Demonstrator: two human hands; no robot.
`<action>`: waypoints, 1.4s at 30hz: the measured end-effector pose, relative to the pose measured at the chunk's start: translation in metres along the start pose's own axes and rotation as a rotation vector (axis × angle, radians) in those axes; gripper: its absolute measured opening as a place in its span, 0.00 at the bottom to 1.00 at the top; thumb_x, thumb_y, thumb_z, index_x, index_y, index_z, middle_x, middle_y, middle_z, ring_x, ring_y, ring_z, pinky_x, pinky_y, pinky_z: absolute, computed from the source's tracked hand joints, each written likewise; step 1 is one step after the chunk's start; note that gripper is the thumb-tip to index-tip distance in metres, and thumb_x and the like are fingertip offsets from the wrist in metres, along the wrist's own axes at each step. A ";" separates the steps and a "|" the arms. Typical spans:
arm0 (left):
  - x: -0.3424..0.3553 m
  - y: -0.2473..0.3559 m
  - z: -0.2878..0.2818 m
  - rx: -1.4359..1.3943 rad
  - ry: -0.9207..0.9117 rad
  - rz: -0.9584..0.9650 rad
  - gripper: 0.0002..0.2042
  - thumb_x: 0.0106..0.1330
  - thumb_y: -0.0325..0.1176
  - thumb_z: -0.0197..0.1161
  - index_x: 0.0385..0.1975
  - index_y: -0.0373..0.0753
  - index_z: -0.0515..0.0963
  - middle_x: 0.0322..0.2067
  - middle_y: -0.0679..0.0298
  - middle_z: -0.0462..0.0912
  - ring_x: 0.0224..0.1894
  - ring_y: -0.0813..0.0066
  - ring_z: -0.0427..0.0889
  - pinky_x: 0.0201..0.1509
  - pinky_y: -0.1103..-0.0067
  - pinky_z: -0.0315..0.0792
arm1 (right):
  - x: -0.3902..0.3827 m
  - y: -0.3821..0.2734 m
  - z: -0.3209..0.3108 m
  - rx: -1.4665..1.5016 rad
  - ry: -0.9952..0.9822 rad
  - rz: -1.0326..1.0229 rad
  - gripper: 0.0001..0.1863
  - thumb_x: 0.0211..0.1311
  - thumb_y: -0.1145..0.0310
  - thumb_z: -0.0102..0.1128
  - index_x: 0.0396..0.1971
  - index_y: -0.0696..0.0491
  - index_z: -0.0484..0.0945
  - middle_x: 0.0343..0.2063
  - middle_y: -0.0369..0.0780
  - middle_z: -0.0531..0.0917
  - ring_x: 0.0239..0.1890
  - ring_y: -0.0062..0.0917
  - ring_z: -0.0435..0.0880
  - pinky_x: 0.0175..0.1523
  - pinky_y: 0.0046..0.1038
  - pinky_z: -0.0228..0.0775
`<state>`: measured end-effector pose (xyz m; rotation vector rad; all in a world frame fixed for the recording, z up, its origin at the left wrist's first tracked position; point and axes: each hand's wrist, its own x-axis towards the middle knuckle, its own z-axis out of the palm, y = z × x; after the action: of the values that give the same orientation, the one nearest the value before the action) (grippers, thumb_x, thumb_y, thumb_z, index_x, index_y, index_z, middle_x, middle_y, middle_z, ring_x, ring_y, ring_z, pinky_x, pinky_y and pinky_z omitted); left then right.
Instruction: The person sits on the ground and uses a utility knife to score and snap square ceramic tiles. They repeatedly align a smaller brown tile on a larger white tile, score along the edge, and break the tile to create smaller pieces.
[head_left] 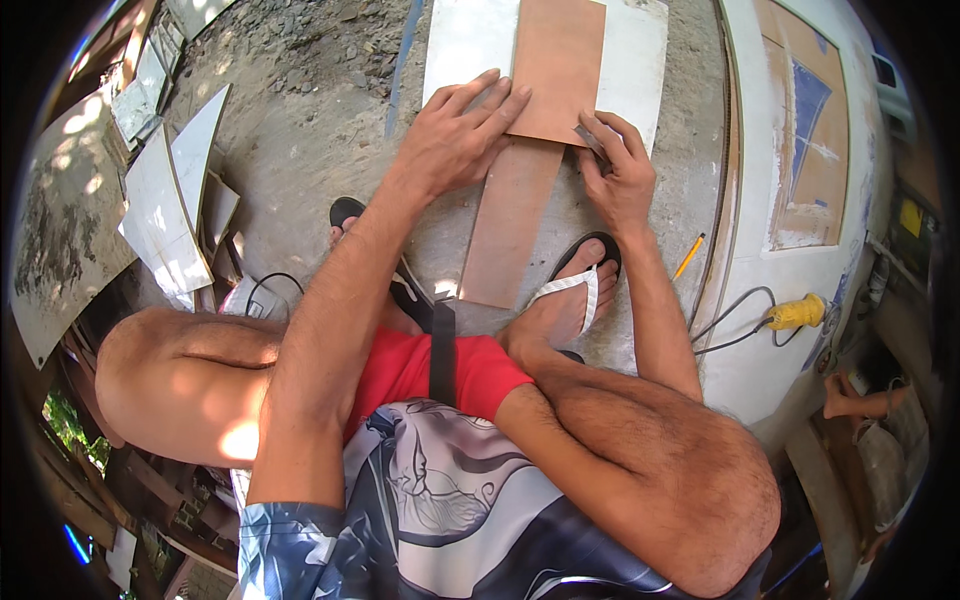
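A reddish-brown thin board lies over a white panel on the ground in front of me. My left hand rests on the white panel and the brown board's left edge, its fingers stretched and somewhat spread. At the board's near right corner, my right hand pinches a small grey metal blade, tilted across the corner. Which kind of blade it is, I cannot tell, as the fingers hide part of it. A second, duller brown strip extends from under the board toward my feet.
A yellow pencil lies right of my right foot. Beyond it are a white panel with a brown inset and a yellow power connector on a dark cable. Broken white sheets lean at left. Rubble lies at the far side.
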<state>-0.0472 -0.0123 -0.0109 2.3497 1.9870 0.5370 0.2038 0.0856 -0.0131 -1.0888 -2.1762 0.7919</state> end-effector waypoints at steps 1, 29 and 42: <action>0.000 -0.001 -0.001 -0.006 -0.004 -0.001 0.36 0.69 0.41 0.72 0.78 0.50 0.70 0.67 0.63 0.83 0.75 0.63 0.73 0.73 0.65 0.71 | 0.000 0.000 0.001 0.001 0.001 -0.002 0.27 0.60 0.79 0.72 0.59 0.42 0.88 0.56 0.35 0.88 0.41 0.26 0.94 0.44 0.28 0.89; 0.000 0.002 0.003 -0.064 0.055 -0.051 0.36 0.64 0.38 0.76 0.75 0.48 0.73 0.66 0.64 0.84 0.75 0.65 0.74 0.72 0.66 0.72 | 0.000 -0.002 -0.001 0.026 -0.042 0.032 0.28 0.61 0.82 0.70 0.61 0.44 0.88 0.57 0.39 0.87 0.47 0.28 0.93 0.46 0.28 0.89; 0.000 0.005 0.003 -0.045 0.042 -0.053 0.33 0.69 0.39 0.71 0.76 0.51 0.73 0.65 0.64 0.85 0.74 0.65 0.74 0.72 0.67 0.71 | 0.000 -0.001 0.001 0.043 -0.016 0.022 0.27 0.60 0.81 0.71 0.59 0.46 0.88 0.56 0.39 0.88 0.46 0.29 0.93 0.46 0.30 0.88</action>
<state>-0.0420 -0.0123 -0.0124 2.2710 2.0261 0.6274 0.2029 0.0846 -0.0129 -1.0904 -2.1534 0.8561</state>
